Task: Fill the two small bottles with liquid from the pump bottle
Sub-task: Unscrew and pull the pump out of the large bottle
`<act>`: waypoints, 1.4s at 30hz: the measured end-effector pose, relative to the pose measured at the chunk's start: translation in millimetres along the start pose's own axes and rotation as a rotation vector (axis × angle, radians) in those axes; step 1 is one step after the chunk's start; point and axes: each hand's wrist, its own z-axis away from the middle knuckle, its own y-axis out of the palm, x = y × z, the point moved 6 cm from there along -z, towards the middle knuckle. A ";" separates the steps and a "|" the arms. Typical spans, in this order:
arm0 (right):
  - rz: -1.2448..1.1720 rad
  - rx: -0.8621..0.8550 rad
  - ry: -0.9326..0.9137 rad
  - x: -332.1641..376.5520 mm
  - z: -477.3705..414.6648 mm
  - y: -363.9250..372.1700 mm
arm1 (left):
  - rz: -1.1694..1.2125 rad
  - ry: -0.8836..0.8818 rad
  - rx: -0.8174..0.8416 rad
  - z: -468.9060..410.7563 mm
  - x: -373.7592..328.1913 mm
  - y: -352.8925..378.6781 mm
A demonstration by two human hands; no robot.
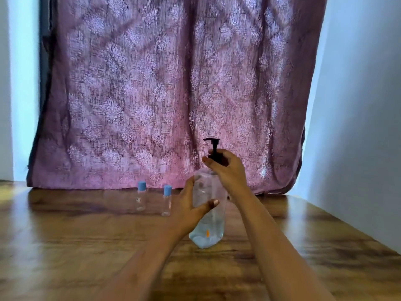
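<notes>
Pump bottle [209, 224] is seen just below and right of frame centre, on the table [86, 246]. It is clear, and bluish liquid is seen only in the bottom part. It leans slightly, top toward 1 o'clock; whether the base is fully set down cannot be told.

Its body is gripped by the left hand [191, 211] from 9 o'clock, thumb laid across the front and fingers wrapped behind. The black pump [214, 148] at 12 o'clock is held at its collar by the right hand [227, 170], fingers curled round it, and the spout points to 9 o'clock.

Two small bottles are placed at about 9 to 10 o'clock of the pump bottle, upright and apart from each other: the far small bottle [141, 199] further left, the near small bottle [166, 202] just beside the left hand and not touched. Both are clear with blue caps on; contents cannot be told.

The table is wooden and glossy. A purple patterned curtain [152, 83] is hung at 12 o'clock behind it. Pale walls [358, 105] are seen at 3 and 9 o'clock.
</notes>
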 end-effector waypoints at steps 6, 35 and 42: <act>-0.090 0.088 0.053 -5.4 7.1 -5.1 | 0.009 -0.016 -0.007 0.7 1.6 -2.9; 0.222 -0.195 -0.068 17.7 20.5 -7.2 | -0.075 0.066 -0.028 5.3 -5.0 -2.5; -0.008 -0.065 -0.094 26.3 17.3 -4.7 | -0.071 0.066 -0.053 6.6 -3.6 -4.4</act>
